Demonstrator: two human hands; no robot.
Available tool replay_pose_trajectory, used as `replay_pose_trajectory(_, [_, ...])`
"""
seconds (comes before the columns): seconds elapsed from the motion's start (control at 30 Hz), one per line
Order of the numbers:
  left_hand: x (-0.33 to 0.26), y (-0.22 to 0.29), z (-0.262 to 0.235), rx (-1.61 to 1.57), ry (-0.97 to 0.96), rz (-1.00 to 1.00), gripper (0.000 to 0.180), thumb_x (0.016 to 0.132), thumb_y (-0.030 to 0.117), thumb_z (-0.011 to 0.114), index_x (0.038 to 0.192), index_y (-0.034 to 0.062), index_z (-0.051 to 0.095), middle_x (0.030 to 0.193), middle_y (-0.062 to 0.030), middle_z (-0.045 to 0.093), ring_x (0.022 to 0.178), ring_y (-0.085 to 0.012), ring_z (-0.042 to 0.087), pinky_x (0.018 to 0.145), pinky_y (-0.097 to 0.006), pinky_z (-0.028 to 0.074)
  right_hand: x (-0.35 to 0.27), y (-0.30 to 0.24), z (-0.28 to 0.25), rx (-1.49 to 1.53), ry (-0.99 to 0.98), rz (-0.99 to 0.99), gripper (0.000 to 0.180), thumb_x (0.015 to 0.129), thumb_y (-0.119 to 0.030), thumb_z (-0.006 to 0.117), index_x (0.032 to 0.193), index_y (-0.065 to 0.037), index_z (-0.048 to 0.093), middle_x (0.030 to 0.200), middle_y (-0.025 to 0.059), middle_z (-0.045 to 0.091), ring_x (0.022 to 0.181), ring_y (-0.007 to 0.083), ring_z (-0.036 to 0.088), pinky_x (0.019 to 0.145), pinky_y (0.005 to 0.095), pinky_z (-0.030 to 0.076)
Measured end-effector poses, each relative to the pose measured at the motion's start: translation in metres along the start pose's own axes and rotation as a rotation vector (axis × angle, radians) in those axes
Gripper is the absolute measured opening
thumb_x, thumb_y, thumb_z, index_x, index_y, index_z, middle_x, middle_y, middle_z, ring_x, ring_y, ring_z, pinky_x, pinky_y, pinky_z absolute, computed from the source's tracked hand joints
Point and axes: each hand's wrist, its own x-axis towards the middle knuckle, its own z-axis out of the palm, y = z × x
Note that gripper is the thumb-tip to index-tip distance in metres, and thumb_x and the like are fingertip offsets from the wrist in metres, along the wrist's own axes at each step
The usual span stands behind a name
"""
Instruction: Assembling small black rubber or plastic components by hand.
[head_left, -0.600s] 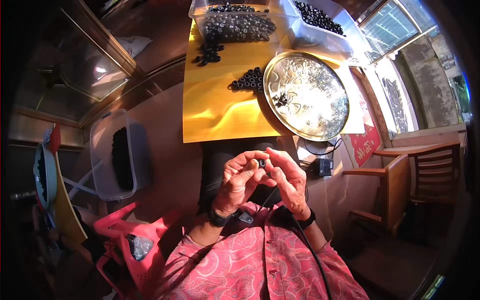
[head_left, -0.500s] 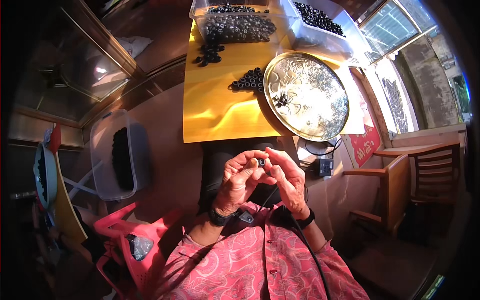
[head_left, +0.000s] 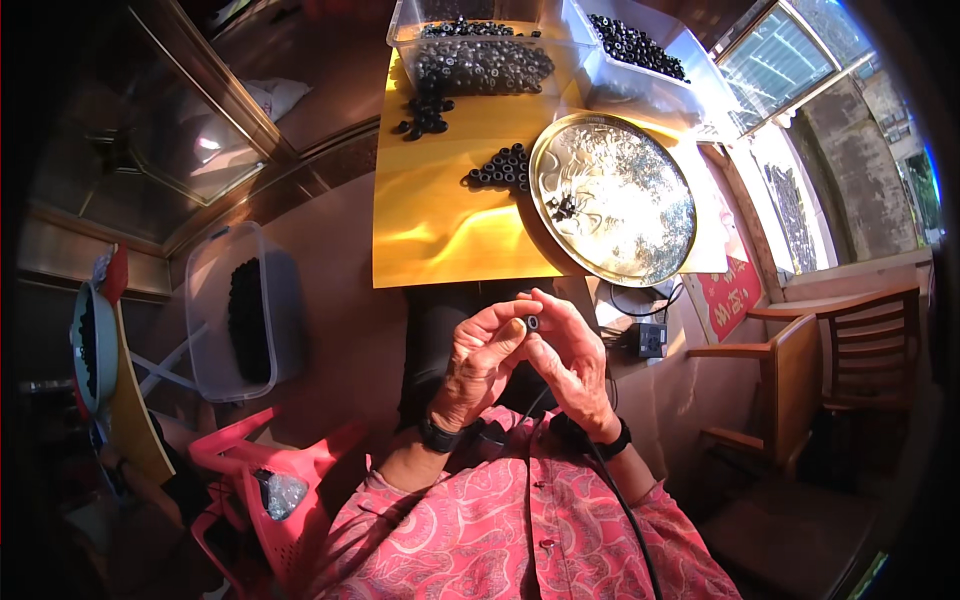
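Note:
Just past the front of my shirt, both hands meet fingertip to fingertip around a small black ring-shaped part with a paler centre. My left hand pinches it between thumb and fingers. My right hand closes on its other side, thumb pressed up below it. Beyond them, similar black rings lie grouped on the yellow tabletop. Beside that group is a round shiny metal tray with a few small black pieces on it. Another loose cluster of black parts sits farther back.
Two clear plastic bins, one left and one right, hold many black parts at the table's back. On the left are a floor bin with dark contents and a pink plastic chair. Wooden chairs stand right; a cable crosses my shirt.
The black ring has shifted slightly right between my fingertips, and its open face shows more plainly. My right thumb has moved in under it. The view has shifted slightly.

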Motion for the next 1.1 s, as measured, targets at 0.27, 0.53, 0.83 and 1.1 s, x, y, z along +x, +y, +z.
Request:
replay_pose_trajectory(0.27, [-0.003, -0.01, -0.006, 0.004, -0.076, 0.056, 0.029, 0.093, 0.006, 0.06, 0.12, -0.0036, 0.058, 0.092, -0.0056, 0.063, 0.086, -0.013, 0.063, 0.082, -0.025, 0.052, -0.001, 0.005, 0.014, 0.064, 0.065, 0.151, 0.043, 0.089, -0.015, 0.07, 0.125, 0.001, 0.052, 0.092, 0.0036, 0.064, 0.084, 0.0061, 0.057, 0.074, 0.021, 0.048])
replay_pose_trajectory(0.53, [-0.003, -0.011, -0.004, 0.044, -0.075, 0.102, 0.03, 0.089, -0.006, 0.046, 0.114, -0.0025, 0.061, 0.1, -0.0056, 0.063, 0.09, -0.0125, 0.062, 0.085, -0.027, 0.051, -0.001, 0.009, 0.016, 0.269, 0.076, 0.191, 0.036, 0.09, -0.01, 0.067, 0.122, 0.0, 0.054, 0.094, 0.0014, 0.063, 0.086, 0.0042, 0.055, 0.076, 0.0183, 0.046])
replay_pose_trajectory(0.83, [-0.003, -0.009, -0.008, 0.083, -0.068, 0.097, 0.024, 0.09, 0.0, 0.058, 0.113, -0.0027, 0.062, 0.101, -0.0058, 0.063, 0.089, -0.0126, 0.062, 0.085, -0.027, 0.051, 0.0, 0.004, 0.017, 0.353, 0.047, 0.171, 0.041, 0.091, -0.01, 0.066, 0.128, 0.001, 0.052, 0.105, 0.0055, 0.063, 0.093, 0.0077, 0.058, 0.081, 0.0208, 0.047])
replay_pose_trajectory(1.1, [-0.005, 0.0, -0.014, 0.074, -0.08, 0.058, 0.025, 0.093, 0.009, 0.062, 0.115, -0.002, 0.062, 0.103, -0.006, 0.065, 0.091, -0.0122, 0.064, 0.086, -0.03, 0.056, 0.002, -0.003, -0.004, 0.375, -0.102, 0.123, 0.042, 0.092, -0.006, 0.062, 0.133, 0.0, 0.051, 0.125, 0.0105, 0.057, 0.118, 0.017, 0.053, 0.093, 0.0286, 0.049])
